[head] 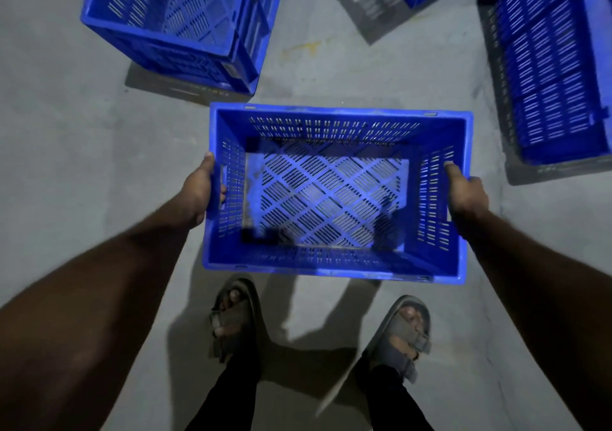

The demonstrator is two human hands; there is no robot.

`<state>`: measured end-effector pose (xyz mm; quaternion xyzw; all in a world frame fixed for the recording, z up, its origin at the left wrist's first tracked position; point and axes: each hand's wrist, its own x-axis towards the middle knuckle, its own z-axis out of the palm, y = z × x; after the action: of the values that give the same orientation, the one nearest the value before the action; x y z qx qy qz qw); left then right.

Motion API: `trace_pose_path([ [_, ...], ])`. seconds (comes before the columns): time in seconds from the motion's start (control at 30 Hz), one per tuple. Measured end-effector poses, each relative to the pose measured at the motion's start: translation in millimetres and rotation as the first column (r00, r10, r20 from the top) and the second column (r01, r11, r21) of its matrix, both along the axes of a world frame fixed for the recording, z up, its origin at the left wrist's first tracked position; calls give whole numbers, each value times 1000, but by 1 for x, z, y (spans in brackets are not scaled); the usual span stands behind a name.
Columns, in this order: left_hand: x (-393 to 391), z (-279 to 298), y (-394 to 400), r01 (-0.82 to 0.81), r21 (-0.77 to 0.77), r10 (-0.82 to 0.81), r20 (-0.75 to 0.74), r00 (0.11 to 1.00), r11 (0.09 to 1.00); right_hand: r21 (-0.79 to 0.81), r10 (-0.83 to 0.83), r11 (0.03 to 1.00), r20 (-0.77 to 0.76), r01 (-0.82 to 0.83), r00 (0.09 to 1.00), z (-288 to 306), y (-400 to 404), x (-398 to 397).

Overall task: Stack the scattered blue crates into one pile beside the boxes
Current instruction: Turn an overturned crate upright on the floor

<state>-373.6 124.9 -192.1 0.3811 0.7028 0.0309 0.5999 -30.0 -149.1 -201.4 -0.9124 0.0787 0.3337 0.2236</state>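
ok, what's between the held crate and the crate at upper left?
Head view: only bare grey floor separates the held crate from the upper-left crate; both hands grip the held one.

Left hand [202, 195]: arm extended forward and down, fingers curled through the handle slot of the crate [334, 258], thumb on its rim. Right hand [465, 195]: arm extended likewise, gripping the opposite end, thumb on top.
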Motion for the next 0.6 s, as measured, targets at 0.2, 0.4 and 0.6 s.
trace_pose_path([
  [0.2,-36,82,3,-9,-41,14,118,993,999,330,-97,933,-151,143,984,78,-25,-6],
  [0.4,-71,233,0,23,-134,8,226,974,991,520,18,843,-281,136,960,237,-54,-34],
  [0.6,-80,398,-31,93,-132,-62,223,973,987,526,-70,778,-470,344,880,400,-111,-76],
])
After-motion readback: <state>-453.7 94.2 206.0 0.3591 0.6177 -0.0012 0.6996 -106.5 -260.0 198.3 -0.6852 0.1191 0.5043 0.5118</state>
